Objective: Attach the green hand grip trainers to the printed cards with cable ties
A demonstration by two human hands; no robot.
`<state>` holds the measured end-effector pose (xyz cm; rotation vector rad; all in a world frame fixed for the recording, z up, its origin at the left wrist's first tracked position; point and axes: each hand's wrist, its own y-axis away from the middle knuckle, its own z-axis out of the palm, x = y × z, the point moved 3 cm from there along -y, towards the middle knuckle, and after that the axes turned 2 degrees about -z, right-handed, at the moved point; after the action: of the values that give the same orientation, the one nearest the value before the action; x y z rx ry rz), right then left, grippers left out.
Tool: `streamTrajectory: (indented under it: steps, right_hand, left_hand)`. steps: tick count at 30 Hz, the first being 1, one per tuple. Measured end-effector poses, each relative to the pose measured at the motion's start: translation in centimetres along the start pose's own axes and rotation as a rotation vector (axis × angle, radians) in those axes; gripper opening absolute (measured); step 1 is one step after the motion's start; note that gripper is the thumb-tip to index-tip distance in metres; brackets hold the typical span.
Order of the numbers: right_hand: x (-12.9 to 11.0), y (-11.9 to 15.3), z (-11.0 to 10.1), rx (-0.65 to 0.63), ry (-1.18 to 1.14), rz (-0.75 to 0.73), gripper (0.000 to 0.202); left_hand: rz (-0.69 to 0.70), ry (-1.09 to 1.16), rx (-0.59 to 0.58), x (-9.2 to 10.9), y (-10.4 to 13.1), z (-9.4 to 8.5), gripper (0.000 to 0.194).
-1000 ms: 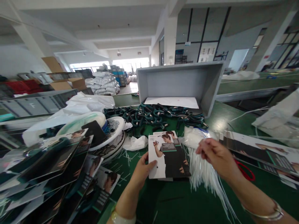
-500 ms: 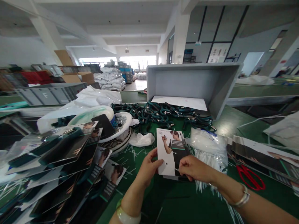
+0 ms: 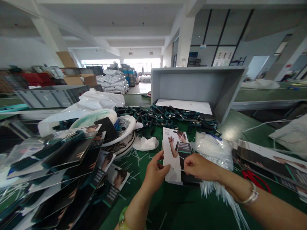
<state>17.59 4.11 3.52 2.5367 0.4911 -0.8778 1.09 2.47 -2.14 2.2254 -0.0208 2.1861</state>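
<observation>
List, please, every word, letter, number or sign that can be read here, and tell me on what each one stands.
"F", as it appears: on the side of the grey crate at the picture's left.
Printed lines on the held card: too blurred to read.
Printed lines on the piled cards at left: too blurred.
Wall poster and small sign: too small to read.

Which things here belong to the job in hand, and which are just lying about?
Job, apparently: card, held by left hand; white ties, one seemingly pinched by right hand; dark tools.

Lying about, probably: crumpled white scrap, cardboard box, far-left grey crate.
</observation>
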Motion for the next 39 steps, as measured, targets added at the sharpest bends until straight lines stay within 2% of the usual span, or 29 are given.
streamTrajectory:
  steps: [5,11,14,17,21,24,27,30,33,36,39]
  right_hand:
    - [-0.4,-0.1,0.1,-0.002,-0.024,-0.059,0.013]
    - [-0.3,0.0,0.2,-0.018,-0.131,-0.056,0.012]
    - [-0.3,0.1,0.0,-0.028,-0.107,-0.036,0.013]
    - [-0.6,0.0,0.4,-0.048,-0.109,-0.081,0.013]
    - [0.0,-0.7,1.6,-0.030,-0.195,-0.108,0.016]
    - [0.8,-1.1,2.0,0.009,-0.244,-0.103,0.022]
    - [1.0,-1.1,2.1,-0.039,-0.273,-0.099,0.025]
    - [1.0,-0.8,1.7,-0.120,-0.320,-0.049,0.025]
    - [1.8,-0.2,1.1,-0.180,-0.368,0.013,0.023]
    - [3.8,0.8,0.4,-0.155,-0.485,0.080,0.025]
    - [5.6,2.3,-0.1,-0.065,-0.640,0.103,0.033]
  left_hand:
    - [0.036,-0.044,0.035,0.7,0.3,0.1,0.056]
    - [-0.067,0.091,-0.024,-0.1,0.1,0.3,0.061]
    - [-0.054,0.057,-0.009,-0.4,0.0,0.3,0.061]
    - [-0.061,0.071,-0.011,-0.1,0.2,0.7,0.063]
    - [-0.238,0.303,-0.117,0.3,0.8,1.2,0.063]
    - [-0.411,0.506,-0.236,-0.3,1.2,1.4,0.048]
    - [-0.498,0.564,-0.301,-1.3,1.3,1.7,0.040]
    - [-0.464,0.460,-0.276,-2.0,1.2,2.0,0.038]
    - [-0.410,0.337,-0.193,-2.5,0.9,2.1,0.029]
    - [-0.411,0.310,-0.120,-2.7,0.6,1.6,0.024]
    - [-0.414,0.313,-0.103,-2.8,0.5,1.1,0.026]
